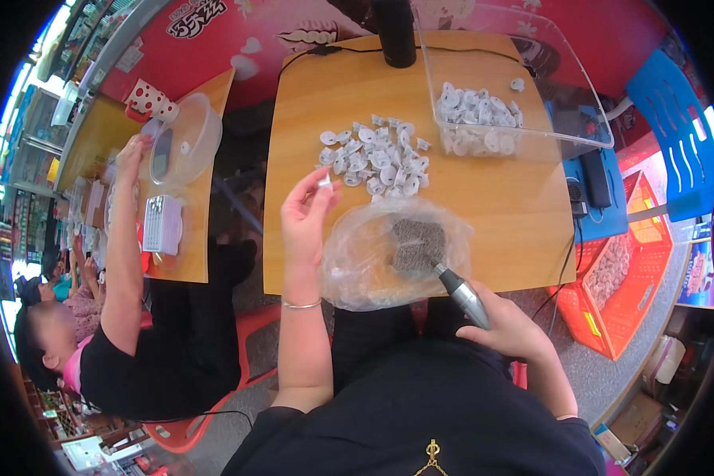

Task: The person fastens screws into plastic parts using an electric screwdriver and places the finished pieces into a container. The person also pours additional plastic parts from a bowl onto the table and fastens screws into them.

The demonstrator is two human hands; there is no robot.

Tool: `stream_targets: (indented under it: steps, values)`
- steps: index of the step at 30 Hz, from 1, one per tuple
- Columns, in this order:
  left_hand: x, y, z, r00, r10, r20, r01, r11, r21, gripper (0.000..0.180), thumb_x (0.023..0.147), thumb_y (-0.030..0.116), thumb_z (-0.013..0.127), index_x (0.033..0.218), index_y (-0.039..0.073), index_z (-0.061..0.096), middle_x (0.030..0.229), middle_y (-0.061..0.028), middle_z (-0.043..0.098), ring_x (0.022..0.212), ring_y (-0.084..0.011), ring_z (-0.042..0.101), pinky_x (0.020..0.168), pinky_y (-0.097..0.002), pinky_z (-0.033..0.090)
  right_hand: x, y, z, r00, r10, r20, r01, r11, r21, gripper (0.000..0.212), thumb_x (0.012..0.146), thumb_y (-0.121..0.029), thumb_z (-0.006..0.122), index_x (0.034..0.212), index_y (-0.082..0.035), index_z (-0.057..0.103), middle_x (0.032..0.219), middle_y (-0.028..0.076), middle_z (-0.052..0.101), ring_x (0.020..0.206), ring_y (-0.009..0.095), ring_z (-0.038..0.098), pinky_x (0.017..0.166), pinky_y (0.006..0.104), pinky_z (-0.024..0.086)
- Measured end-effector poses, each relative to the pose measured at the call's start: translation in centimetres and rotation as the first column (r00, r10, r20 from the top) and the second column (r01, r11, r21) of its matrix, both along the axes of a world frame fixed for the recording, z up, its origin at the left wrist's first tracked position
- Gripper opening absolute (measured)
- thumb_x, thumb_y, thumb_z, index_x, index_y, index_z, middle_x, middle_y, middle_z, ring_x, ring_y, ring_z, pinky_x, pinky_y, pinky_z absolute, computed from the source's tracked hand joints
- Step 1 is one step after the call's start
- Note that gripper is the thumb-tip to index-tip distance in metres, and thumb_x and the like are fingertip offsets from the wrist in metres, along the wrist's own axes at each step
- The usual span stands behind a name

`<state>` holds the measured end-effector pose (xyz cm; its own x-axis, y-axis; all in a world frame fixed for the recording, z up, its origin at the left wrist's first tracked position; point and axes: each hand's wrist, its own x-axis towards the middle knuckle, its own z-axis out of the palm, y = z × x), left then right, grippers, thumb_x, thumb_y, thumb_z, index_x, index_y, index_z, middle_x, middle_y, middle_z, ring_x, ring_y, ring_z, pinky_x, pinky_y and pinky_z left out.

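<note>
My left hand [306, 208] pinches a small white plastic part [324, 182] between thumb and fingertips, just left of a heap of similar white parts [377, 157] on the wooden table. In my right hand [506, 324] is a grey electric screwdriver [464, 297] with a black nose, my fingers wrapped round its body. Its tip points into a clear plastic bag [349, 258] spread open at the table's near edge. A pile of tiny grey screws [417, 242] lies in that bag. Whether the tip touches the screws I cannot tell.
A clear bin [563, 136] with more white parts stands at the back right, near a black cylinder [394, 33]. To the right sit an orange crate [611, 278] and a blue chair [678, 135]. On the left, a person works at another table [190, 258].
</note>
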<state>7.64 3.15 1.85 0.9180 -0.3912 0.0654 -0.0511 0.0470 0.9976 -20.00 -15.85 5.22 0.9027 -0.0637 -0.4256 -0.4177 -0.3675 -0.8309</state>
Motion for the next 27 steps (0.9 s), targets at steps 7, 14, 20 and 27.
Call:
stream_targets:
  steps: [7,14,20,27]
  values:
    - [-3.8,0.4,0.8,0.674,-0.528,-0.516,0.017,0.71,-0.704,0.018,0.089,0.006,0.058,0.106,0.0,0.058,0.103,-0.0096,0.058,0.084,-0.02,0.061,0.075,-0.0291,0.052,0.0,-0.6,0.0,1.0,-0.012,-0.007,0.012,1.0,-0.012,0.079,0.077,-0.023,0.074,0.142,-0.007,0.033,0.117,0.021,0.058,0.106,0.033,0.059,0.091,0.0395,0.045]
    - [-8.3,-2.7,-1.6,0.761,-0.502,0.41,0.147,0.749,0.646,0.015,0.072,0.013,0.074,0.086,0.011,0.07,0.083,-0.006,0.056,0.073,-0.0231,0.06,0.065,-0.0352,0.05,-0.3,-0.8,0.0,0.99,-0.08,0.114,0.081,0.997,-0.001,0.079,0.077,-0.021,0.075,0.142,-0.006,0.033,0.111,0.017,0.059,0.097,0.027,0.062,0.088,0.0375,0.047]
    - [-8.2,-3.1,-1.8,0.708,-0.531,0.466,0.109,0.733,0.671,0.012,0.073,0.012,0.072,0.085,0.011,0.07,0.081,-0.007,0.058,0.074,-0.0239,0.061,0.065,-0.0355,0.05,0.1,-0.9,0.2,0.991,-0.059,0.119,0.058,0.998,0.013,0.08,0.077,-0.021,0.075,0.143,-0.005,0.033,0.115,0.017,0.058,0.097,0.026,0.062,0.089,0.0369,0.047]
    - [-7.2,-2.4,-2.2,0.898,-0.436,-0.059,0.44,0.884,0.158,0.004,0.086,0.006,0.065,0.086,0.004,0.068,0.091,-0.0044,0.068,0.07,-0.0111,0.059,0.063,-0.0242,0.048,0.3,-0.9,0.4,0.992,-0.065,0.112,0.06,0.997,0.045,0.08,0.077,-0.02,0.075,0.143,-0.005,0.033,0.115,0.014,0.057,0.097,0.023,0.061,0.089,0.0361,0.047]
